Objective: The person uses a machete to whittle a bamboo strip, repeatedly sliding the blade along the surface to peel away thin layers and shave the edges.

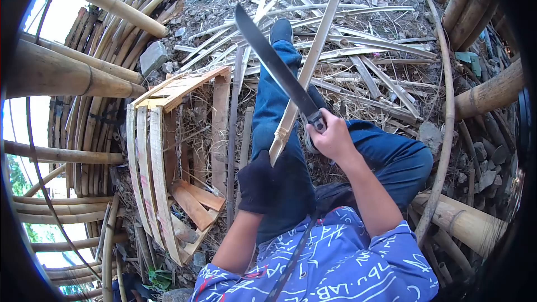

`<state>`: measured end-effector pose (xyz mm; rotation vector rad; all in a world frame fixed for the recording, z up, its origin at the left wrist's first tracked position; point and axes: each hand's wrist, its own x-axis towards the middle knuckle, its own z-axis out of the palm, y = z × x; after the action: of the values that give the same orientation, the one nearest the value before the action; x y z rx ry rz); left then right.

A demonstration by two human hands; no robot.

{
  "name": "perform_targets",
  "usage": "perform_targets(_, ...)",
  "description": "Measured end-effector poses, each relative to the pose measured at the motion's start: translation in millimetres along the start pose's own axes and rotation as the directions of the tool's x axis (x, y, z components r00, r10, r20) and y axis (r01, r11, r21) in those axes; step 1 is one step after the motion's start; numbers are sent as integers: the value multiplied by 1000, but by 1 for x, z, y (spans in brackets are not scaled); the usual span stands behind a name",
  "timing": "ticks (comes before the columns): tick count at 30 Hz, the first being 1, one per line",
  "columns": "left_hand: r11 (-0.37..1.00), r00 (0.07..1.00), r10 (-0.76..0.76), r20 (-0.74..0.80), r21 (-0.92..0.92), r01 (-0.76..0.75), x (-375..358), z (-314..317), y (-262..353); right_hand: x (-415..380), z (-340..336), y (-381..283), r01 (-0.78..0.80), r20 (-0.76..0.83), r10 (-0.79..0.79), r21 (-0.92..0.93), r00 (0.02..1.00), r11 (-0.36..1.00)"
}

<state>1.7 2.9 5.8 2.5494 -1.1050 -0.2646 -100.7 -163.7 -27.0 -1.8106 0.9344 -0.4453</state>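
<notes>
Right hand (331, 138): our fingers clench the machete (274, 61), its blade beyond them
Left hand (260, 183): our gloved fingers grasp the bamboo strip's (288, 120) near end
Crate (158, 162): left of our gloved fingers

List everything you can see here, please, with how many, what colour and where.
Machete: one, dark blade, right hand
Held strip: one, pale tan, left hand
Loose strips: many, mostly pale, ground ahead
Slatted crate: one, pale wood, left
Wood pieces: at least two, reddish-brown, crate's near end
Block: one, grey, beyond crate
Stones: several, grey, right
Bamboo poles: many, tan, both sides
Shirt: one, patterned blue, torso
Jeans: one pair, blue, legs
Left hand: one, black-gloved, centre
Right hand: one, bare, right of centre
</notes>
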Motion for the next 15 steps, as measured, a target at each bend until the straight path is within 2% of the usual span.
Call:
perform_targets(3,999,999,30,32,-16,-30,2,0,-2,3,-4,7,5,19,-3,-121,1000,993)
perform_targets(7,998,997,69,31,-8,-69,1,1,-9,0,-8,4,22,132,0,-166,991,986)
perform_targets(10,997,997,77,29,-16,-77,2,0,-5,6,-14,8,70,153,-52,-109,987,992)
perform_targets(11,996,997,80,23,-31,-79,2,0,-4,10,-19,6,54,172,-30,-137,985,989)
perform_targets(13,997,997,73,26,-36,-72,2,1,-5,15,-18,7,-41,113,53,-102,992,994)
perform_targets(15,998,998,53,24,-40,-52,1,0,-4,11,-5,12,-29,127,41,-98,991,995)
